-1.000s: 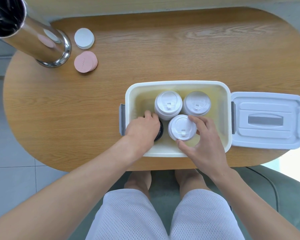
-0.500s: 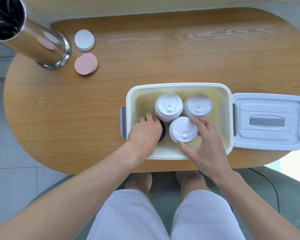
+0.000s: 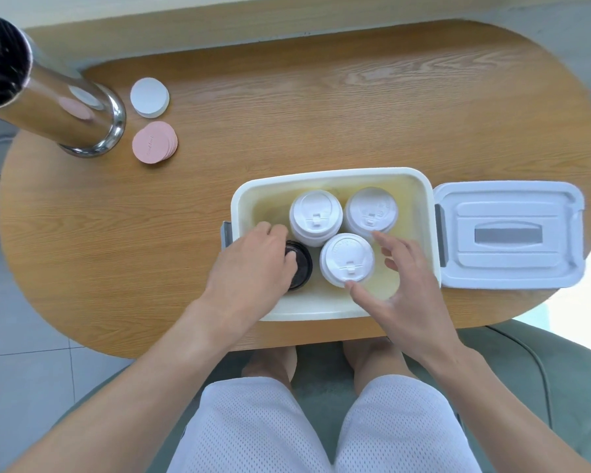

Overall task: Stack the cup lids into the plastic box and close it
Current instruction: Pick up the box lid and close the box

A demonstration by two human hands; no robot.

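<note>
An open cream plastic box (image 3: 335, 173) sits on the wooden table, its white lid (image 3: 507, 233) lying flat just to its right. Inside stand three stacks of white cup lids: back left (image 3: 316, 213), back right (image 3: 371, 208) and front (image 3: 347, 259). A stack of black lids (image 3: 302, 264) is at the box's front left. My left hand (image 3: 253, 264) curls over the black stack and grips it. My right hand (image 3: 403, 285) is spread beside the front white stack, the thumb tip touching its rim, the fingers apart from it.
A tall steel cylinder (image 3: 52, 107) stands at the table's back left. Beside it lie a white round coaster stack (image 3: 150, 97) and a pink one (image 3: 154, 142). My knees and a green seat (image 3: 526, 370) are below the table's near edge (image 3: 321, 339).
My right hand has opened and drawn back from the front white stack it was holding. My left hand stays on the black stack.
</note>
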